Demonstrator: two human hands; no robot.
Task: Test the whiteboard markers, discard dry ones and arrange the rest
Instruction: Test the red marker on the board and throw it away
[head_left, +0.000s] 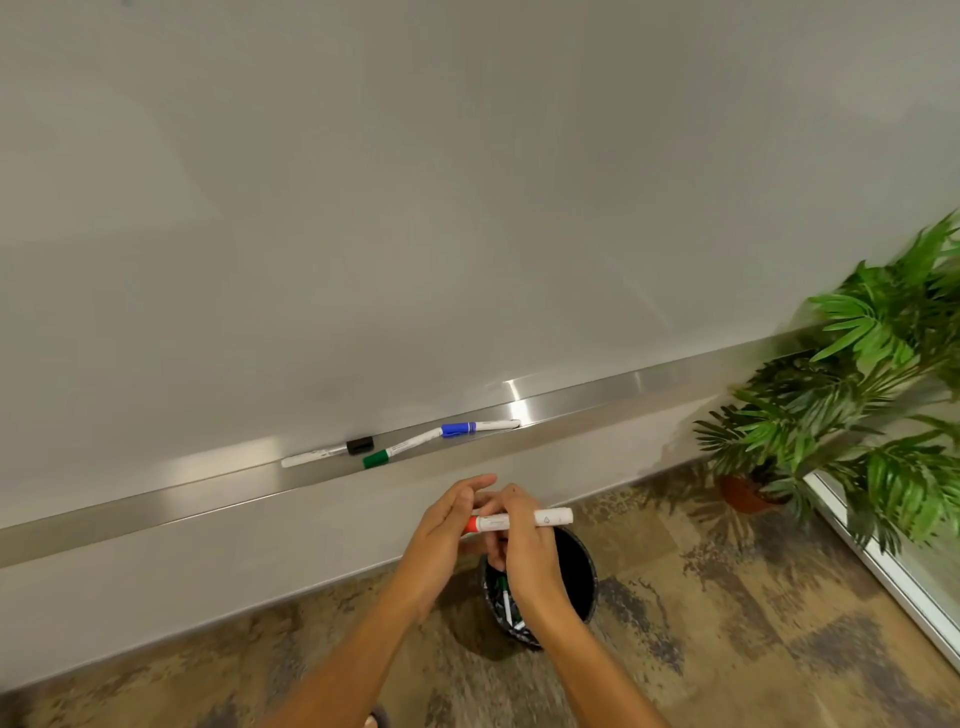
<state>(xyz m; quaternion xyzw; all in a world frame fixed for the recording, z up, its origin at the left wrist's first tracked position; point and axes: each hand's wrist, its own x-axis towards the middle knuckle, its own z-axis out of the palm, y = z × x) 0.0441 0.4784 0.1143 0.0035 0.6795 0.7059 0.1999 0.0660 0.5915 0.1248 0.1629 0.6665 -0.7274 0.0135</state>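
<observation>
A white marker with a red cap (524, 519) lies level between both hands, over a black bin (576, 577). My right hand (522, 551) grips its barrel. My left hand (447, 530) closes its fingers on the red cap end. On the metal tray (597, 397) under the whiteboard (415, 208) lie three markers: a black-capped one (327, 452) on the left, a green-capped one (400, 449) in the middle, a blue-capped one (480, 427) on the right. The bin holds several discarded markers (506, 605).
A potted green plant (852, 405) stands on the floor at the right, beside a glass panel with a white frame (893, 577). The patterned floor (727, 623) runs along the white wall below the tray.
</observation>
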